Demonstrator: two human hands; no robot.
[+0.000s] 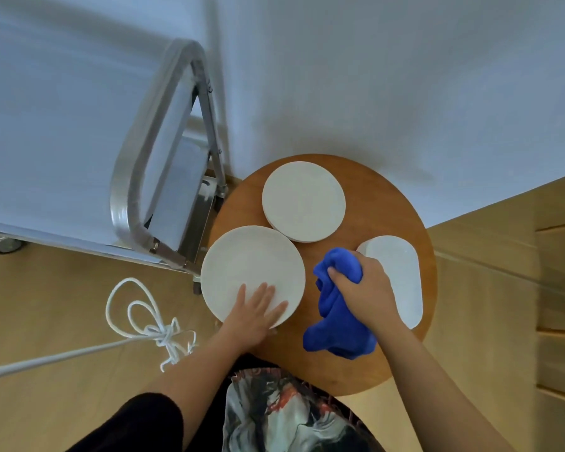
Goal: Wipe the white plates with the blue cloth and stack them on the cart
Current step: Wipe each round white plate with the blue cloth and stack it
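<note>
Left hand [258,308] lies flat on the near-left plate [252,272]; right hand [362,285] clutches the blue cloth [336,327] beside it on the round table [402,353]. 3 plates unwiped, seemingly; wiping comes next, cart [163,177] far-left.

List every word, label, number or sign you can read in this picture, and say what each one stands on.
None can be read.
The patterned garment at the bottom edge bears a dark band of marks that may be lettering, too blurred to read.
The plates, blue cloth, round wooden table and cart show no writing.
</note>
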